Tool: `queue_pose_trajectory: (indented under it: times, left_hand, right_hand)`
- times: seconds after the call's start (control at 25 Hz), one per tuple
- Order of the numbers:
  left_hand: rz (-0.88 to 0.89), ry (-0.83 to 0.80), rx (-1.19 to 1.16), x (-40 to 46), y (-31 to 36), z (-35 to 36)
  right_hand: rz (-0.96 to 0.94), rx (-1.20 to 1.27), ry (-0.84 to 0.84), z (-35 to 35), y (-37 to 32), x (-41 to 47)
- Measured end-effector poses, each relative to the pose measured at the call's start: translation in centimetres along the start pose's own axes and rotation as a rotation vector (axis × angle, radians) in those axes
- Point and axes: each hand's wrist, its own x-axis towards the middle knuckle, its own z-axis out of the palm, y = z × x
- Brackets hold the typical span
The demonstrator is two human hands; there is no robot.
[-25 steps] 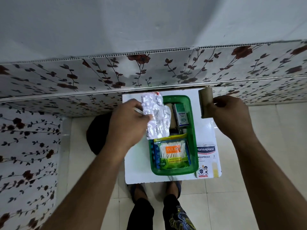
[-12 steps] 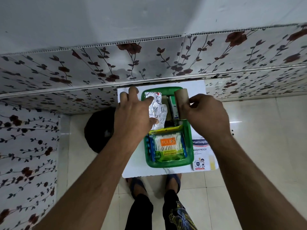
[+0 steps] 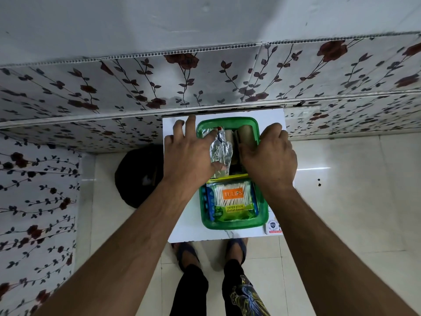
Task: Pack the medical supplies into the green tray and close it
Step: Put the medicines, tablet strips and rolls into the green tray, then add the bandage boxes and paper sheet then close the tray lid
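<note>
The green tray (image 3: pixel 262 215) stands on a white board (image 3: pixel 182 224). Its near half holds a pack of cotton swabs (image 3: pixel 233 200). My left hand (image 3: pixel 189 153) rests at the tray's left side, thumb pressing silver foil blister strips (image 3: pixel 219 153) into the far half. My right hand (image 3: pixel 271 153) is over the tray's right side, fingers on a tan bandage roll (image 3: pixel 245 133) that lies inside the far right corner. A plaster box (image 3: pixel 273 226) peeks out beside the tray's near right corner, mostly hidden by my right arm.
A flower-patterned wall panel (image 3: pixel 205 87) rises just behind the board. A black round object (image 3: pixel 139 176) sits on the tiled floor left of the board. My feet in sandals (image 3: pixel 211 249) stand at the board's near edge.
Both hands came down into the tray. The foil strips sank into the far left part and the bandage roll moved from above the rim down into the far right corner.
</note>
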Motion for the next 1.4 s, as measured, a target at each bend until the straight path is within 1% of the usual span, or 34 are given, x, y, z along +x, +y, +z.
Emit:
queue_pose_trajectory:
  times: [0.08, 0.12, 0.2, 0.28, 0.4, 0.48, 0.6, 0.76, 0.92, 1.04, 1.12, 1.16, 1.24, 1.32, 1.36, 1.4]
  left_hand:
    - [0.004, -0.040, 0.010, -0.1, 0.0, 0.0]
    - [0.002, -0.033, -0.008, -0.3, -0.1, -0.2]
    - [0.017, 0.055, -0.095, -0.9, 0.1, -1.3]
    - [0.074, 0.151, -0.220, -1.7, 1.3, -2.6]
    - [0.162, 0.180, -0.414, -2.5, 4.7, -3.7]
    - [0.211, 0.132, -0.482, -2.5, 7.1, -3.6]
    - [0.270, 0.061, -0.542, -2.1, 9.7, -2.8]
    - [0.325, 0.036, -0.554, -2.1, 11.2, -1.6]
    - [0.306, 0.017, -0.580, -1.9, 11.7, -1.0]
    - [0.261, -0.021, -0.643, -2.1, 12.1, -0.8]
    - [0.240, -0.044, -0.690, -2.4, 12.1, -1.1]
    - [0.232, -0.071, -0.729, -2.5, 12.0, -1.3]
    - [0.206, -0.184, -0.827, -2.6, 11.7, -2.2]
    - [0.153, -0.318, -0.992, -2.8, 11.2, -3.3]
    - [0.114, -0.345, -1.081, -2.8, 10.7, -3.8]
    - [0.070, -0.333, -1.136, -2.8, 10.1, -4.3]
  right_hand:
    - [-0.013, 0.071, -0.026, -0.3, 0.3, -0.1]
    - [0.000, 0.136, -0.031, -0.8, 0.7, -0.2]
    - [0.082, 0.285, -0.042, -2.4, 2.5, -0.4]
    - [0.185, 0.363, -0.077, -3.9, 5.4, -1.1]
    - [0.333, 0.295, -0.165, -4.0, 11.1, -3.3]
    - [0.396, 0.251, -0.237, -2.8, 14.1, -5.0]
    - [0.440, 0.247, -0.377, -1.0, 16.2, -6.4]
    - [0.485, 0.297, -0.379, 0.2, 16.9, -6.6]
    - [0.491, 0.324, -0.339, 0.2, 17.5, -6.4]
    - [0.536, 0.421, -0.320, -1.0, 18.1, -6.2]
    - [0.556, 0.557, -0.283, -3.3, 17.9, -5.8]
    - [0.553, 0.646, -0.253, -4.8, 17.4, -5.5]
    - [0.507, 0.797, -0.220, -8.0, 15.6, -4.7]
    - [0.427, 0.887, -0.254, -10.1, 12.7, -4.0]
    - [0.386, 0.910, -0.290, -10.5, 11.2, -3.6]
    - [0.358, 0.919, -0.324, -10.5, 10.0, -3.3]
